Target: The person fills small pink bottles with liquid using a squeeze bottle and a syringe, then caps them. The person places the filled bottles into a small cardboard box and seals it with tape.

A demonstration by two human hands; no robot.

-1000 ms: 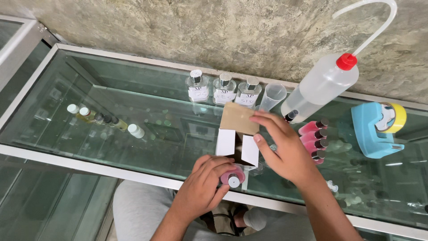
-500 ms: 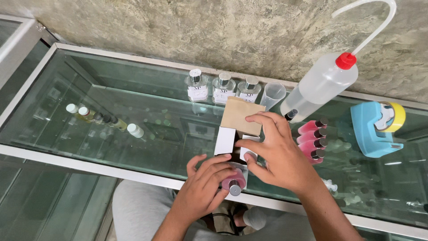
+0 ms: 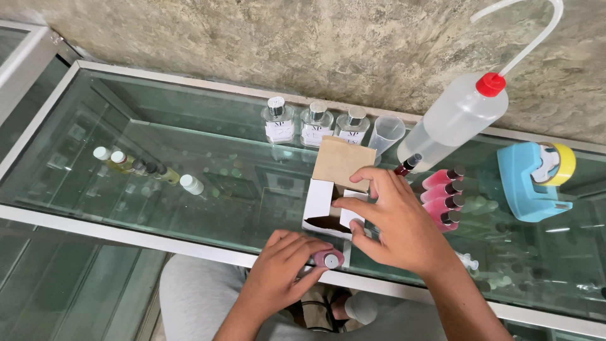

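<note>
Small pink bottle (image 3: 328, 259) with a silver cap pinched between thumb and fingertips of the left hand (image 3: 284, 268), held on its side at the near edge of the glass counter (image 3: 126, 208), just short of the open end of the small white carton (image 3: 331, 205). Carton lying on the glass with its brown flap (image 3: 341, 161) folded up and back, mouth facing the near edge, steadied by the right hand (image 3: 398, 224): fingers spread, forefinger and thumb pressing on the white side flap. Bottle not yet inside, by the look of it; cap end pointing outward, base toward the mouth, apparently about to go in. Still to come, judging from this: sliding the bottle fully in, folding the side flaps, closing the brown flap. Further pink vials (image 3: 442, 196), four in a row, lying just right of the carton, unboxed. Behind, against the rough wall, three clear square bottles (image 3: 315, 123) with silver caps, a clear plastic cup (image 3: 385, 132), and a red-capped wash bottle (image 3: 451, 120) with a bent tube. Blue tape dispenser (image 3: 527, 183) with a yellow roll at far right. Loose small vials (image 3: 142, 167) at left, apparently on the shelf beneath the glass, well apart from both hands.
</note>
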